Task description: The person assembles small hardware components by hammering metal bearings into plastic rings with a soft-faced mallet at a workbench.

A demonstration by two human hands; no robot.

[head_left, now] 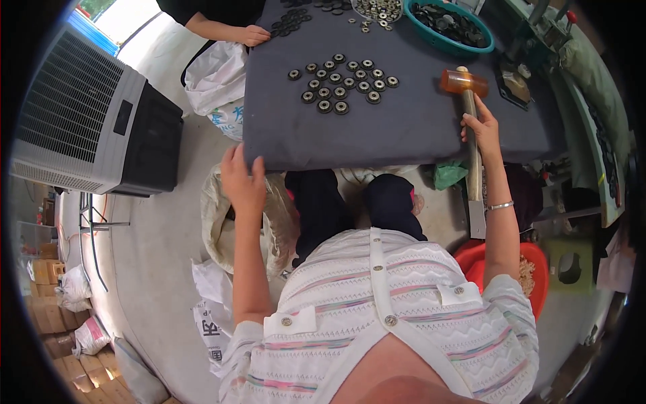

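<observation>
at 2 o'clock on the tabletop | right hand clamped on mallet handle, head resting | ring parts laid in rows at 12, apparently awaiting strikes | left hand fingers together, flat on near edge | teal bowl of loose parts beyond

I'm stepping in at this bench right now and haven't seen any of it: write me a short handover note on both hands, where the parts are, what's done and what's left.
Left hand: open, resting on the near left edge of the dark table, holding nothing.
Right hand: closed around the handle of the amber-headed mallet, whose head lies on the table at the right.
Parts: a neat cluster of round black rings laid out in rows mid-table; more loose rings in the teal bowl at the far edge.
Another person's hand rests at the far left corner.
Done: rings are set out. Left: whether any were struck cannot be told.
</observation>
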